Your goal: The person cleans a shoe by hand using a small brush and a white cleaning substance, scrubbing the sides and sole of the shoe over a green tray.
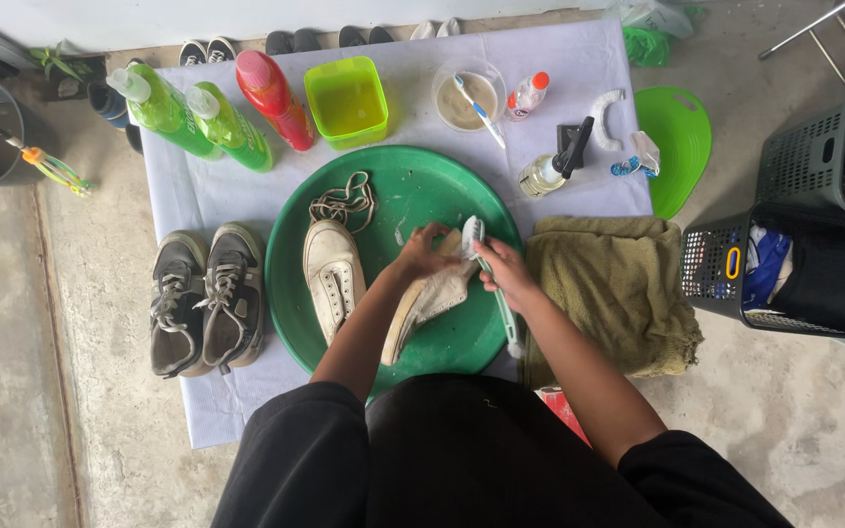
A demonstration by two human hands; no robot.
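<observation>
The green basin (pixel 398 186) fills the middle of the white cloth (pixel 188 186), little bare room beside it. Inside lie a white sneaker (pixel 333 274), loose laces (pixel 342 201) and a second white shoe (pixel 430 298), which the left hand (pixel 421 251) grips at its toe. The right hand (pixel 503 274) is closed around a long brush (pixel 489 269), bristles against that shoe. Behind stand two green bottles (pixel 198 115), a red bottle (pixel 274 88) and a yellow-green tub (pixel 346 100).

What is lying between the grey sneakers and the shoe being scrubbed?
In the head view, another white shoe lies in the green basin, between the grey sneakers and the held shoe.
</observation>
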